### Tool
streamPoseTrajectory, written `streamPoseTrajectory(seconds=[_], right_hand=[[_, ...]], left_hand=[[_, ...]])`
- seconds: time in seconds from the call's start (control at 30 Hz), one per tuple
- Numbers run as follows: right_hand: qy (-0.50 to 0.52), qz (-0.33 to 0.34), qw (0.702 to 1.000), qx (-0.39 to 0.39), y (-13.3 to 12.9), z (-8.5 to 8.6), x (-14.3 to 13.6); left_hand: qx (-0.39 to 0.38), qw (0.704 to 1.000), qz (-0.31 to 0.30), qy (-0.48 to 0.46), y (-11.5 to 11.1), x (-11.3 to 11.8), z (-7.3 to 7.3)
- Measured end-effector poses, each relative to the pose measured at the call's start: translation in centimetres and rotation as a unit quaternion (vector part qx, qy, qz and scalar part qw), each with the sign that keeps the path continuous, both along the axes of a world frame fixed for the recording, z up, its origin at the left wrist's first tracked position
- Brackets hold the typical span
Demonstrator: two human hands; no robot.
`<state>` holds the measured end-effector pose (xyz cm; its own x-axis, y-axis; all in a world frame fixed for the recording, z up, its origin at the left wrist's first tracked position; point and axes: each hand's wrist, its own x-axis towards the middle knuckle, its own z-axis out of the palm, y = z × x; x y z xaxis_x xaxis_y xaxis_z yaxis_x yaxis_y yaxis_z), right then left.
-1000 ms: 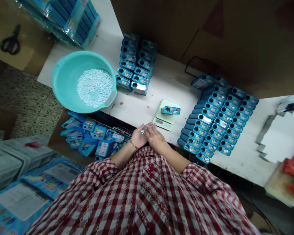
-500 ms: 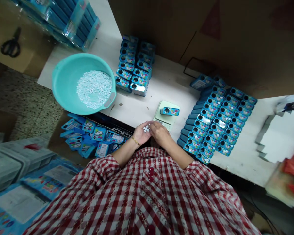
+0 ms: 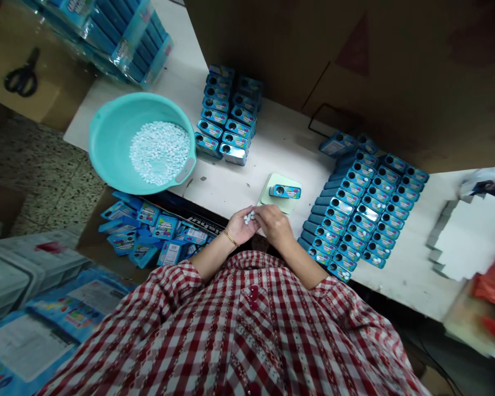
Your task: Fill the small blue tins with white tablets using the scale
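Several small white pieces [image 3: 249, 218] lie in the cupped palm of my left hand [image 3: 240, 226], which has a gold bangle at its wrist. My right hand [image 3: 273, 223] is beside it, its bent fingertips pinched together at the pieces; what they hold is too small to make out. Just beyond my right hand, one blue tin [image 3: 286, 191] lies on a pale green scale [image 3: 277, 180]. A turquoise basin [image 3: 107, 143] at the left holds a heap of white pieces [image 3: 159, 151].
Rows of blue tins [image 3: 355, 214] stand on the white table [image 3: 421, 269] at the right, more tins [image 3: 225, 121] beyond the basin. A box of blue packs [image 3: 148, 234] is below. Scissors [image 3: 22, 80] lie on cardboard at the left. A large cardboard box [image 3: 355, 66] borders the back.
My right hand has shifted slightly to the right and down, uncovering a bit more of my left palm. The whole view has tilted slightly.
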<state>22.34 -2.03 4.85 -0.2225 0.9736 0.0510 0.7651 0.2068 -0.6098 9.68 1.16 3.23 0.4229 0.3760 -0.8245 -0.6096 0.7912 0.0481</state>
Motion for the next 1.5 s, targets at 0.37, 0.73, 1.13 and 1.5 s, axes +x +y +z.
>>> streamPoseTrajectory(seconds=[0.37,0.73,1.13,1.5], right_hand=[[0.035,-0.169,0.984,0.055,3.2,-0.8,5.5],[0.070,-0.207,0.972,0.087,2.9,-0.6,6.0],[-0.065,-0.203,0.974,0.081,2.2,-0.5,8.4],[-0.149,-0.084,0.984,-0.042,2.8,-2.7,9.5]], left_hand=[[0.027,1.000,0.006,0.005,0.2,-1.7,-0.1],[0.002,0.995,0.078,0.054,0.7,-3.9,-1.0],[0.002,0.994,0.088,0.062,1.0,-4.7,-0.7],[-0.003,0.981,0.162,0.105,1.7,-8.3,-1.3]])
